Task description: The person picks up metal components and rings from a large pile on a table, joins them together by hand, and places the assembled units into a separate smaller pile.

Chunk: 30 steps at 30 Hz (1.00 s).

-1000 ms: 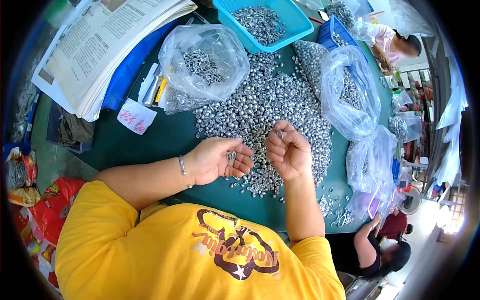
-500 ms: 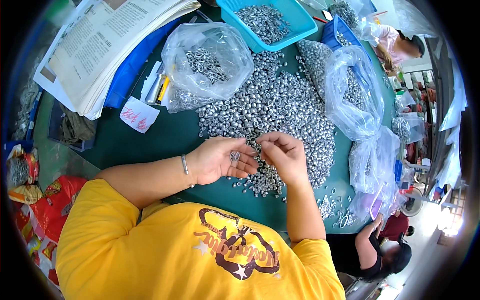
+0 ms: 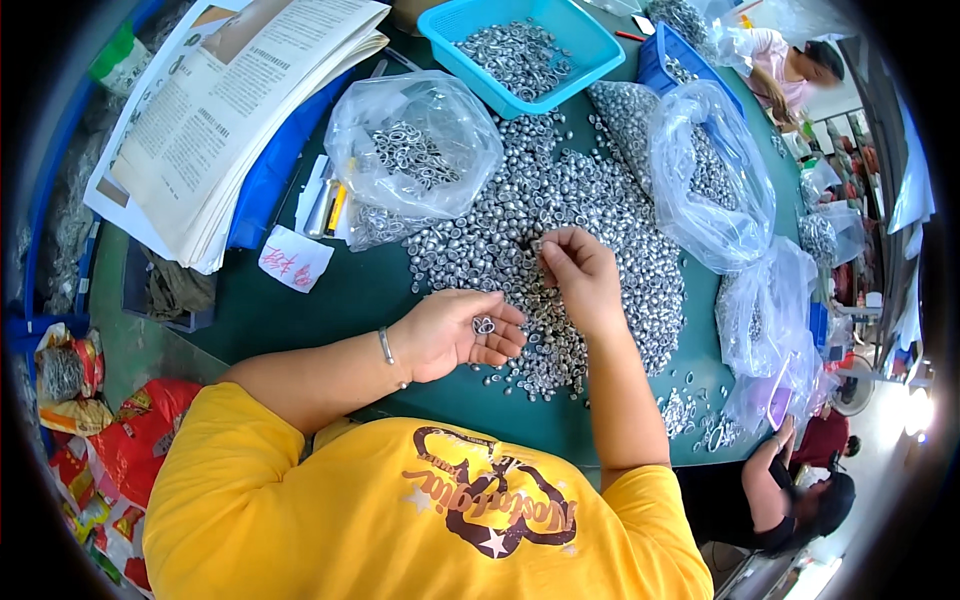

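My left hand [image 3: 462, 333] lies palm up, fingers slightly curled, with a few small silvery metal rings [image 3: 484, 325] resting in its palm. Farther forward, my right hand [image 3: 583, 278] is closed in a pinch, thumb against forefinger, at the heap of small silvery metal pieces [image 3: 625, 235]. What its fingertips hold, if anything, blends with the heap behind. The heap spreads over the green table [image 3: 250, 335], partly beneath both hands; its pieces look like small rounded caps and rings.
A turquoise basket [image 3: 432, 38] of metal pieces stands at the back. Clear plastic bags of similar parts [image 3: 345, 120] [image 3: 765, 195] flank the heap. Papers [image 3: 215, 130] lie over a blue tray at left, near a yellow-handled cutter [image 3: 337, 208] and a paper note [image 3: 296, 258]. Other people sit at right.
My right hand has moved away from my left hand, forward over the heap. The rings stay in my left palm. The whole view has shifted slightly.
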Motion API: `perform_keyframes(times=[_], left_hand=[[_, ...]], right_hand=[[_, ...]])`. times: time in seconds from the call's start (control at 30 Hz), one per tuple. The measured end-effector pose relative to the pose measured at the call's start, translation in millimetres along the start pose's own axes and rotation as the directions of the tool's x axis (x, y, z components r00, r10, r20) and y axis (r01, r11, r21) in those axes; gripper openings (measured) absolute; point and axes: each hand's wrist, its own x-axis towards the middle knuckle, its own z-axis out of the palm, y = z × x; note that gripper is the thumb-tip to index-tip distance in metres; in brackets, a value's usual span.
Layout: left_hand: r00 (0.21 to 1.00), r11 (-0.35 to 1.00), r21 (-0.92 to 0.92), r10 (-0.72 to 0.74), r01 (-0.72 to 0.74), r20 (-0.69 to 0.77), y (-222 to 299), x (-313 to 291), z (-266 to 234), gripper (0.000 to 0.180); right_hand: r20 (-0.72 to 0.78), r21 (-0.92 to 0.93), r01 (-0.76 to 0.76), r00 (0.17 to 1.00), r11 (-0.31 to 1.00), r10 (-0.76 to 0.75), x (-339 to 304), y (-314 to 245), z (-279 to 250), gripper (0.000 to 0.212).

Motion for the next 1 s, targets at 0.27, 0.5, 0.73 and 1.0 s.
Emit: perform_keyframes(times=[0.27,0.5,0.73,1.0], left_hand=[[1.0,1.0,0.022,0.0,0.0,0.021,0,1,-2,0.038],[1.0,1.0,0.022,-0.004,0.004,0.01,1,1,1,0.038],[1.0,0.999,0.041,0.012,-0.012,0.018,0,0,1,0.031],[0.999,0.995,0.082,0.052,-0.05,-0.015,-2,0,4,0.022]], right_hand=[[0.224,0.686,-0.308,0.952,0.66,0.21,-10,1,-14,0.014],[0.161,0.694,-0.279,0.959,0.664,0.235,-19,1,-14,0.017],[-0.204,0.104,0.017,0.979,0.994,0.005,-33,9,-4,0.014],[-0.082,-0.235,0.418,0.891,0.878,-0.446,-48,-1,-1,0.013]])
